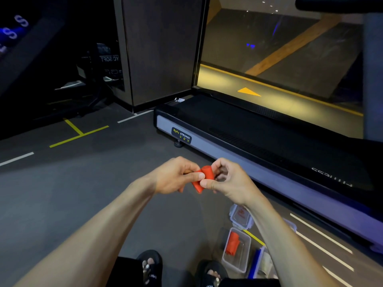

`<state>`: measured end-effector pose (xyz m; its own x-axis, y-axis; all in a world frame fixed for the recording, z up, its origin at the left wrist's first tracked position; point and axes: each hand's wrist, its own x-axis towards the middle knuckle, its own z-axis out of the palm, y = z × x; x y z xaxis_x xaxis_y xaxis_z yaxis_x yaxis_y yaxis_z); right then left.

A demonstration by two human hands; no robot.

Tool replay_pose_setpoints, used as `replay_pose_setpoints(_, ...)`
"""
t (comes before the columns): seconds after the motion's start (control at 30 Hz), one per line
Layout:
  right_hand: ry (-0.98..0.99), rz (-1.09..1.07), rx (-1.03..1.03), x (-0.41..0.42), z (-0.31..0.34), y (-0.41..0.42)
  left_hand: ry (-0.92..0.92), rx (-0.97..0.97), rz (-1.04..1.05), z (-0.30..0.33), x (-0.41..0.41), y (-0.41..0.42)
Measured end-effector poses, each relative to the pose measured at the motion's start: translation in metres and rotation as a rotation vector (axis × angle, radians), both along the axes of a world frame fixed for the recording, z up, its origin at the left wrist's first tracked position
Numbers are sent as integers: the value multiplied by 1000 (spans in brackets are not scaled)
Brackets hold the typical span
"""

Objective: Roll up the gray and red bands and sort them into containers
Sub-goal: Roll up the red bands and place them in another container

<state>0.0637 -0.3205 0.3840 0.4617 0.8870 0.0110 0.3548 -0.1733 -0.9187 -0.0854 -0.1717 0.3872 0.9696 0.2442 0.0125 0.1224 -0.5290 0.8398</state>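
Note:
A red band (204, 178), partly rolled, is held in mid-air between both hands above the floor. My left hand (175, 176) pinches its left side, thumb on top. My right hand (228, 181) grips its right side with thumb and fingers. On the floor at the lower right stands a clear plastic container (243, 264) with a rolled red band (233, 243) inside. A second clear container (235, 214) lies just beyond it, partly hidden by my right forearm. No gray band is visible.
A treadmill (238, 146) runs along the right, close to the containers. A container with a blue edge (257, 264) sits at the bottom right. My sandalled feet (150, 264) are at the bottom. A dark pillar (157, 48) stands behind, with yellow and white floor lines around.

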Motion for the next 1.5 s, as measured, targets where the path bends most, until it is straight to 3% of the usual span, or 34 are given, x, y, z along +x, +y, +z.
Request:
replay_pose_setpoints(0.27, -145, 30, -31, -4, -5, 2, 51, 39, 27, -2, 1, -3)
replay_pose_setpoints(0.43, -211, -27, -47, -8, -8, 6, 30, 171, 132, 0, 4, -8)
replay_pose_setpoints(0.57, -257, -59, 11, -8, -3, 6, -38, 83, 145, 2, 6, -8)
replay_pose_setpoints(0.73, 115, -46, 54, -11, -1, 6, -120, 27, 136, 6, 3, -6)
replay_pose_setpoints(1.07, 269, -164, 102, -8, -1, 7, -193, -100, 107, -6, 12, -4)
replay_pose_setpoints(1.27, 660, -152, 238, -11, 6, 5, -321, -239, 149, -1, 19, -14)
replay_pose_setpoints(1.5, 767, -219, 232, -19, 7, 1, -348, -133, 178, -7, 20, -26)
